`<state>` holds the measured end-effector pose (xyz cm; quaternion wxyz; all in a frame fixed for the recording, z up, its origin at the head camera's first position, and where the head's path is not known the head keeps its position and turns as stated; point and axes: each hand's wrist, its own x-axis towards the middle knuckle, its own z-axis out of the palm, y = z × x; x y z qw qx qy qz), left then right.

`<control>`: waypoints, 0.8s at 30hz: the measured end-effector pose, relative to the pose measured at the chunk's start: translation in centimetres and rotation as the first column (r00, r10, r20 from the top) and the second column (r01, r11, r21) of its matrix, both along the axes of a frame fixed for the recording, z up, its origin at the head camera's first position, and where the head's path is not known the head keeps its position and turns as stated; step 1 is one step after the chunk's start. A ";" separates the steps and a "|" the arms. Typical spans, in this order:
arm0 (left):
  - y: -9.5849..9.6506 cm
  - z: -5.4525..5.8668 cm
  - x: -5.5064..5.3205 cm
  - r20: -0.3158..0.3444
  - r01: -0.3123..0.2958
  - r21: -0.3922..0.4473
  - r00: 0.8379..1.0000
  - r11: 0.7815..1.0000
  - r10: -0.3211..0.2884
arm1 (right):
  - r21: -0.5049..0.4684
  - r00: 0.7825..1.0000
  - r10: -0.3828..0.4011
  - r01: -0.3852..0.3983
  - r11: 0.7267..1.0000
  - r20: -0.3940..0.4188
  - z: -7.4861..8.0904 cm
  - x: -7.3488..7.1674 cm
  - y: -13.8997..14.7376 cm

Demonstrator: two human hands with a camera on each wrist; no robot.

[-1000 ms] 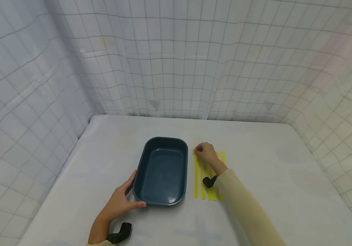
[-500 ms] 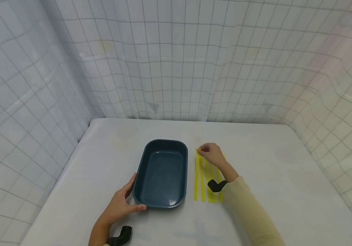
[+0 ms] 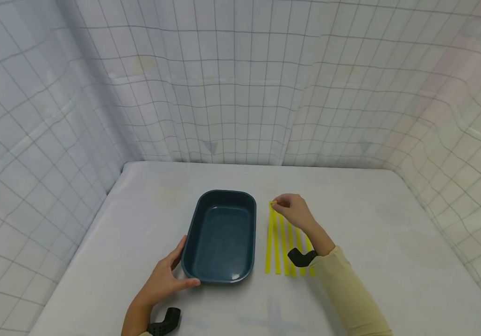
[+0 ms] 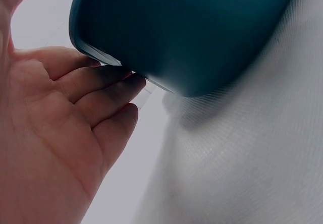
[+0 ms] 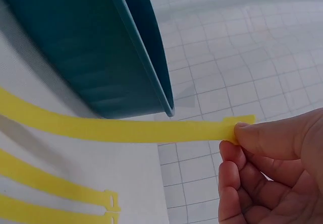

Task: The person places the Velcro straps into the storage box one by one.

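A deep, dark teal rectangular dish (image 3: 222, 245) with rounded corners stands on the white table, nothing inside it. My left hand (image 3: 162, 281) holds its near-left corner, thumb at the front wall and fingers along the left side; in the left wrist view the fingertips (image 4: 132, 77) touch the dish's outer wall. To the right of the dish, my right hand (image 3: 297, 212) pinches the far end of a yellow hook-and-loop cable tie (image 5: 151, 131) between thumb and index finger. That end is lifted, while the near end lies on the table. Several more yellow ties (image 5: 55, 180) with slotted heads lie beside it.
White cloth with a grey grid (image 3: 232, 84) hangs behind the table and at both sides. The white table (image 3: 362, 224) stretches to the right of the ties. A black wrist mount (image 3: 165, 322) sits on each forearm.
My right hand has moved slightly to the right and lifted the far end of the leftmost tie away from the table. My left hand and the dish stay in place.
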<state>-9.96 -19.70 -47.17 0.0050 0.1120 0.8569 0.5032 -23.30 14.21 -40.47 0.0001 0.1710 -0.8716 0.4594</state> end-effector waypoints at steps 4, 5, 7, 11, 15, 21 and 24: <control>0.0 0.0 0.0 0.006 -0.007 -0.007 1.000 1.000 0.007 | -0.013 1.000 0.008 -0.008 1.000 0.006 0.9 0.8 0.3; 0.0 0.0 0.0 0.007 -0.006 -0.005 1.000 1.000 0.006 | -0.020 1.000 0.011 -0.010 1.000 0.011 1.1 1.0 0.3; 0.0 0.0 0.0 0.010 -0.004 -0.003 1.000 1.000 0.004 | -0.034 1.000 0.016 -0.015 0.999 0.022 1.5 1.4 0.5; 0.0 0.1 0.0 0.010 -0.003 -0.001 1.000 1.000 0.003 | -0.058 0.998 0.041 -0.038 0.998 0.042 1.9 1.9 0.6; 0.0 0.0 0.0 0.009 -0.004 -0.008 1.000 1.000 0.004 | -0.063 0.997 0.071 -0.069 0.996 0.028 2.3 2.4 0.7; 0.0 0.0 0.0 0.016 0.000 0.007 1.000 1.000 0.000 | -0.068 0.995 0.101 -0.101 0.993 -0.007 3.1 3.2 0.7; -0.1 0.0 0.1 0.013 -0.002 0.002 1.000 1.000 0.002 | -0.073 0.994 0.110 -0.111 0.991 -0.012 3.3 3.5 0.7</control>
